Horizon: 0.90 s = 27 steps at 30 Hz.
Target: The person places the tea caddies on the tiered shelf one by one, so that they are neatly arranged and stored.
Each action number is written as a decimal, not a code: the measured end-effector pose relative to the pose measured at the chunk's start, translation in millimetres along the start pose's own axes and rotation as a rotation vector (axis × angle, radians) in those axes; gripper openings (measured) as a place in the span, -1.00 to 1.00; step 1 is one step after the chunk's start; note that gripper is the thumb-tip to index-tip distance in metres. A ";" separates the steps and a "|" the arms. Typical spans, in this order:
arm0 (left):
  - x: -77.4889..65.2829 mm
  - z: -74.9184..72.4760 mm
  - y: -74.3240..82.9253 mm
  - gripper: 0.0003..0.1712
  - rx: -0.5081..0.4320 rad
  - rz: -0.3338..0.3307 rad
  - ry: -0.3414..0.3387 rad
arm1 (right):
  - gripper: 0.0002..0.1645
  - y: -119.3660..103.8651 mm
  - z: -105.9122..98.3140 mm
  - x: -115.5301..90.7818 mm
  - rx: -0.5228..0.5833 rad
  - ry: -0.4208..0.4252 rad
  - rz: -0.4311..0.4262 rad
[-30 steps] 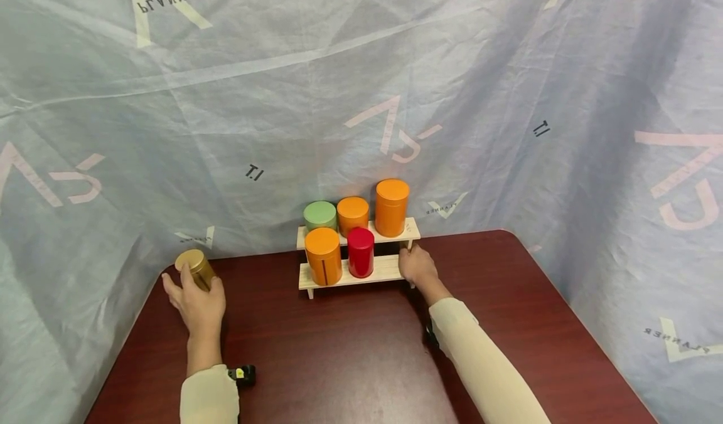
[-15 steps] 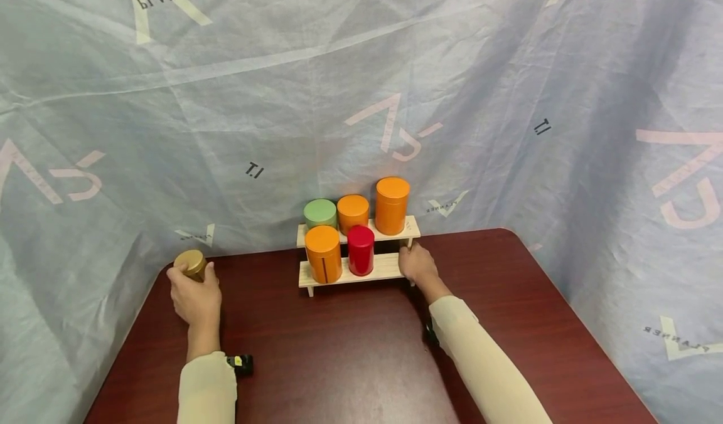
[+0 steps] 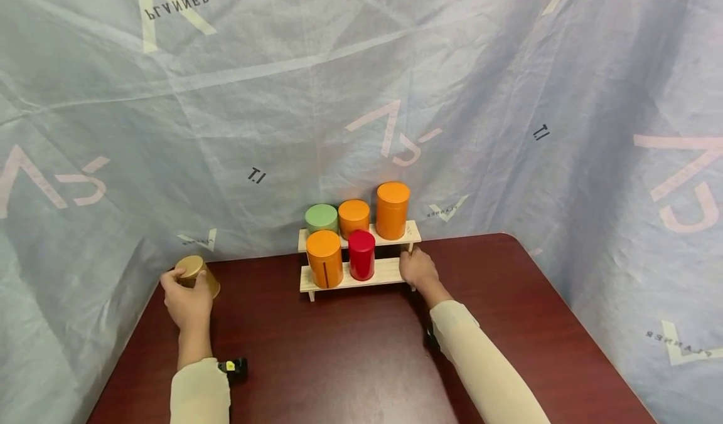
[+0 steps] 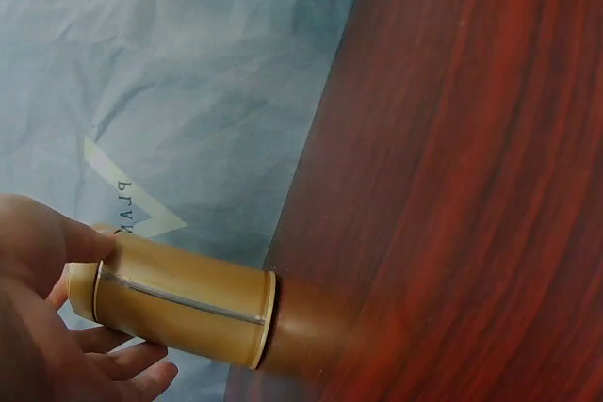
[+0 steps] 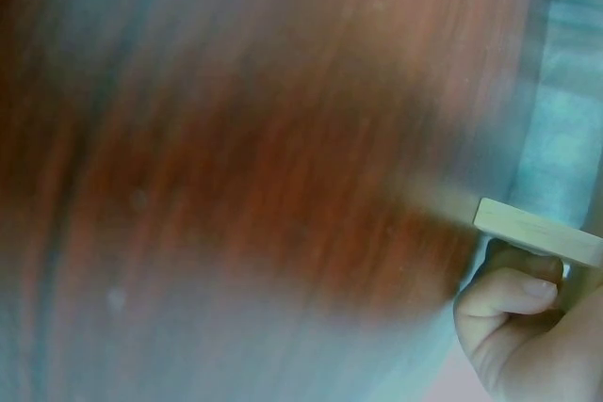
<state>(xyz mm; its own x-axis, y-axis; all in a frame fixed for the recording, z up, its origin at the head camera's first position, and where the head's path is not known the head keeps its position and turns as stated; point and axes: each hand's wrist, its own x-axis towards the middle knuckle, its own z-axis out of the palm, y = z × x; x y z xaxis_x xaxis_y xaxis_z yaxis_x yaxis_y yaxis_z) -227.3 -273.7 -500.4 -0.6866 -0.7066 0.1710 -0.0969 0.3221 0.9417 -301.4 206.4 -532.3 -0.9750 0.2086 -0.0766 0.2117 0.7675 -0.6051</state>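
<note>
At the table's far left corner, my left hand (image 3: 188,302) grips the upper end of a gold tin canister (image 3: 208,278). In the left wrist view, the thumb lies on one side of the canister (image 4: 184,303) near its lid, with fingers on the other side. Its base is at the table surface. My right hand (image 3: 418,270) grips the right end of a two-tier wooden shelf (image 3: 390,270); the right wrist view shows curled fingers beside a pale wooden piece (image 5: 532,230). On the lower tier stand an orange canister (image 3: 324,259) and a red canister (image 3: 361,256).
The upper tier bears a green canister (image 3: 321,217), a short orange canister (image 3: 354,218) and a tall orange canister (image 3: 392,211). A grey printed cloth (image 3: 294,110) hangs behind the dark red wooden table (image 3: 339,349).
My left hand has closed round the gold canister's top and shifted slightly left, with more of the canister's body showing. The right hand stays at the shelf's end.
</note>
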 end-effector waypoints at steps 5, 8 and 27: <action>-2.3 -2.4 -1.3 -0.41 -0.069 0.014 0.033 | -0.40 2.3 2.8 -1.4 0.005 0.000 0.004; -4.5 -3.9 1.8 -0.40 -0.088 0.001 0.045 | -0.41 2.5 2.8 -1.0 0.007 0.002 0.009; -9.9 -30.2 36.8 -0.88 -0.700 -0.485 -0.524 | -0.42 0.2 0.7 1.0 0.013 -0.013 0.012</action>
<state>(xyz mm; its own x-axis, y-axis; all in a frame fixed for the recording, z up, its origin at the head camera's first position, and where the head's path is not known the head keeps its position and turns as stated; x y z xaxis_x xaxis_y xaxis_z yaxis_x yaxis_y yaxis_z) -202.3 -273.9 -458.7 -0.9327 -0.2422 -0.2672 -0.1199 -0.4905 0.8631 -302.4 206.3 -533.0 -0.9731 0.2102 -0.0943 0.2230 0.7568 -0.6144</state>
